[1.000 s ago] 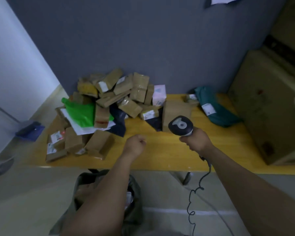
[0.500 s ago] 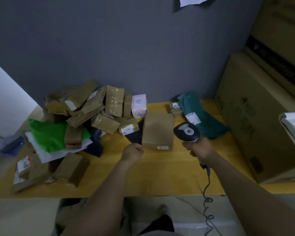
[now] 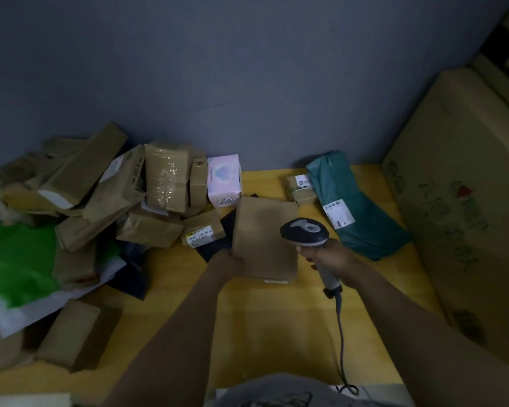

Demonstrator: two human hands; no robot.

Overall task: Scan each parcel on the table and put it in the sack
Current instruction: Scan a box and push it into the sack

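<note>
Left hand [image 3: 228, 259] grips parcel [image 3: 265, 233] beside right hand's [image 3: 331, 255] scanner [image 3: 304, 232].

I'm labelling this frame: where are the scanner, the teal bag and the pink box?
scanner [image 3: 304, 231], head view, top of its head.
teal bag [image 3: 365, 221], head view, its teal middle.
pink box [image 3: 224, 180], head view, its front face.

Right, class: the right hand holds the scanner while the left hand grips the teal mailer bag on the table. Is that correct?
Not quite. In the head view the left hand grips the brown cardboard parcel, not the teal mailer bag, which lies untouched further right. The right hand does hold the scanner.
</note>
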